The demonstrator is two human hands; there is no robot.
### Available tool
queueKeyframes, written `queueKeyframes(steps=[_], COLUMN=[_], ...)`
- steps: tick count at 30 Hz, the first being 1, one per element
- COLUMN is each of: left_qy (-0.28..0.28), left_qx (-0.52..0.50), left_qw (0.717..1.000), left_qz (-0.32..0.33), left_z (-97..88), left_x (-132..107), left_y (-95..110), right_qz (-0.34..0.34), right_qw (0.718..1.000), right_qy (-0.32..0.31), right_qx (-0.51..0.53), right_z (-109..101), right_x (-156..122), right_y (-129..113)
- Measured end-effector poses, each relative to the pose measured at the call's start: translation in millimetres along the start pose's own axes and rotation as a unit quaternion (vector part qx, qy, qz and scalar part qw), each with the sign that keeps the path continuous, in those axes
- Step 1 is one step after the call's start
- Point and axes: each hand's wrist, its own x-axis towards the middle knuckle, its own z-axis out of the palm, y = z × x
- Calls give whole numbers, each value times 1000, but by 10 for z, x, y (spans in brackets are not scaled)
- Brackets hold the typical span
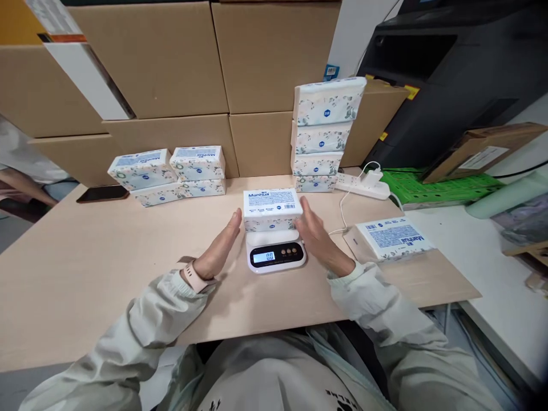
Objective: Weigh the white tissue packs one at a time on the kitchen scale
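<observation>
A white tissue pack (271, 208) labelled Manhua lies on a small white digital scale (276, 252) in the middle of the table; the display reads 0.0. My left hand (221, 246) stands flat and open just left of the pack, fingers stretched, not clearly touching it. My right hand (315, 233) is open on the right side, its fingertips at the pack's right edge. Neither hand holds anything. A watch sits on my left wrist.
Tissue packs (171, 174) lie at the back left, a stack of several packs (322, 135) at the back centre-right, one more pack (394, 237) at the right. A phone (103, 194), a power strip (363, 185) with cable, cardboard boxes (171, 74), a black printer (454, 74) surround them.
</observation>
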Motion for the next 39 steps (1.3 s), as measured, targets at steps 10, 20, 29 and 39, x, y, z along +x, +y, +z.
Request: queueKeyframes(steps=[10,20,29,39], left_qy=[172,150,145,135], left_qx=[-23,-64,-55,-69], left_qw=[974,983,986,986], left_qz=[146,89,68,69], left_z=[-250,-271,-247,-247], left_x=[-339,-300,-307,-320], left_y=[-209,-239,-239,-248], right_qz=[-152,-138,-106,-144], right_qw=[892,876,892,908], right_qy=[415,451,424,392], right_qx=[-98,-104,-114,-45], right_z=[9,-27,-8,-18], right_x=[-290,-218,-252,-266], right_y=[158,154,160,133])
